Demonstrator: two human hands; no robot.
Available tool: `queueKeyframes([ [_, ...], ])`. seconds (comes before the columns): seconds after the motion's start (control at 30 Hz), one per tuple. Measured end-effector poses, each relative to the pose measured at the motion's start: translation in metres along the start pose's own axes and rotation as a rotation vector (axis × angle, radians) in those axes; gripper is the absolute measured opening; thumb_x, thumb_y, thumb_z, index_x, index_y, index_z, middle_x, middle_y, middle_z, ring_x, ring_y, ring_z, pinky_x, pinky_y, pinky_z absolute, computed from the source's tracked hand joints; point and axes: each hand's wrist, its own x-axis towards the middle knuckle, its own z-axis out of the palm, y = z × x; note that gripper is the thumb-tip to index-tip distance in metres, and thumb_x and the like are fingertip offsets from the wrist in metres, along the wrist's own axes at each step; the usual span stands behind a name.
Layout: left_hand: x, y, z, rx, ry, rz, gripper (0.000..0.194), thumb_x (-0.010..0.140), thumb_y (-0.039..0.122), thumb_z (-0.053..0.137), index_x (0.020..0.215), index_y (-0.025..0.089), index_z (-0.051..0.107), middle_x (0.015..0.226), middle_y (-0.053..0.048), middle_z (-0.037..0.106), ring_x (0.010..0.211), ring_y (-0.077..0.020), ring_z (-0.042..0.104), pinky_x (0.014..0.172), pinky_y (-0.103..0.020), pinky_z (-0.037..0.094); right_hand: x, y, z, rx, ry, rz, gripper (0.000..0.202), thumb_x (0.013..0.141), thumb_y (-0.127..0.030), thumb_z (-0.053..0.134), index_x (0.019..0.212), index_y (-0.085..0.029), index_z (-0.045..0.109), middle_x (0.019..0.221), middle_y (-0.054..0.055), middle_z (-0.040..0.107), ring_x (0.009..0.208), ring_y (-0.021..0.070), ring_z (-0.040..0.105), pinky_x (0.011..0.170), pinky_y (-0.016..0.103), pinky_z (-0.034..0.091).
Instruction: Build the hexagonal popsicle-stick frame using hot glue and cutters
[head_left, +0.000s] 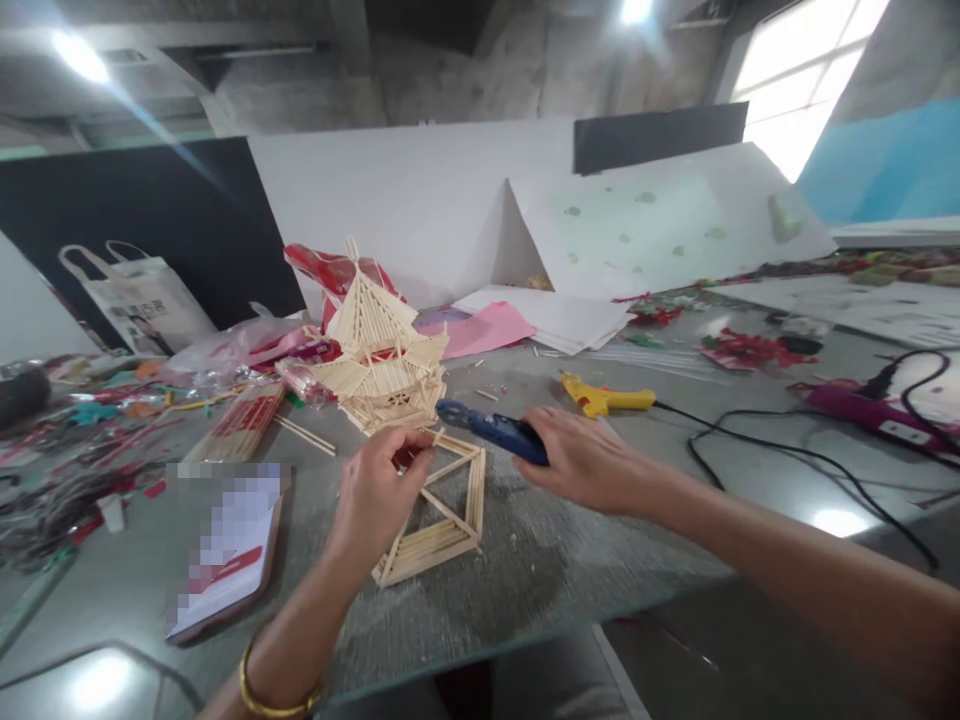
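Observation:
Over the left side of a flat wooden stick frame [439, 540], my left hand [386, 480] pinches a small wooden stick [438, 436]. My right hand [566, 455] is closed around the blue handles of a pair of pliers [491, 430], whose jaws point left, close to the stick. The frame lies on the table and has several sides with crossing sticks inside. Just behind it stands a pagoda-like model [375, 345] of wooden sticks. Part of the frame is hidden under my left hand.
A phone [232, 560] lies left of my left forearm, near a bundle of sticks [240, 420]. A yellow glue gun [607, 398] with a black cord and a purple tool [877, 408] lie right. Pink paper [487, 328] lies behind.

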Motion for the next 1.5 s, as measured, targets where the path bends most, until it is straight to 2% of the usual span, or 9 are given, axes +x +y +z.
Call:
queueKeyframes([
  [0.13,-0.002,0.0,0.002,0.031,0.106,0.0,0.014,0.076,0.029,0.053,0.08,0.02,0.064,0.074,0.002,0.067,0.066,-0.0131,0.059,0.065,-0.025,0.043,-0.001,-0.012,0.008,0.029,0.017,-0.041,0.027,0.082,-0.037,0.045,0.092,-0.014,0.052,0.09,0.01,0.059,0.082,0.022,0.056,0.07,0.03,0.035],
  [0.4,-0.003,-0.008,0.003,0.049,0.146,-0.016,0.014,0.077,0.031,0.054,0.078,0.02,0.063,0.072,0.002,0.066,0.064,-0.0129,0.057,0.065,-0.025,0.043,0.002,-0.019,0.017,0.063,0.027,-0.039,0.026,0.083,-0.039,0.043,0.088,-0.015,0.05,0.085,0.009,0.061,0.075,0.0207,0.057,0.063,0.029,0.032],
  [0.6,-0.003,-0.011,0.003,0.071,0.146,-0.006,0.014,0.078,0.031,0.053,0.08,0.021,0.063,0.075,0.001,0.066,0.066,-0.0131,0.058,0.067,-0.025,0.044,0.002,-0.021,0.012,0.077,-0.028,-0.025,0.022,0.084,-0.037,0.043,0.088,-0.016,0.05,0.083,0.008,0.063,0.072,0.0196,0.058,0.058,0.028,0.028],
  [1.1,-0.003,-0.013,0.003,0.149,0.194,0.031,0.015,0.079,0.031,0.053,0.079,0.021,0.063,0.074,0.001,0.066,0.067,-0.0135,0.06,0.067,-0.025,0.044,0.007,-0.027,0.012,0.015,-0.013,-0.014,0.021,0.08,-0.034,0.045,0.086,-0.016,0.054,0.077,0.008,0.066,0.062,0.0181,0.059,0.052,0.028,0.021],
  [1.33,-0.005,-0.013,0.004,0.284,0.327,0.099,0.013,0.079,0.027,0.053,0.078,0.021,0.064,0.075,0.0,0.066,0.069,-0.0144,0.059,0.069,-0.025,0.044,0.011,-0.033,0.011,0.004,0.013,0.031,0.026,0.081,-0.039,0.046,0.085,-0.017,0.059,0.073,0.008,0.066,0.06,0.0174,0.058,0.05,0.027,0.021],
  [1.5,-0.005,-0.011,0.001,0.285,0.358,0.116,0.013,0.08,0.028,0.053,0.078,0.02,0.063,0.072,0.0,0.064,0.066,-0.0141,0.058,0.068,-0.025,0.044,0.011,-0.038,0.007,-0.003,0.017,0.036,0.026,0.081,-0.04,0.047,0.082,-0.018,0.06,0.07,0.007,0.066,0.057,0.0167,0.057,0.05,0.027,0.022],
])
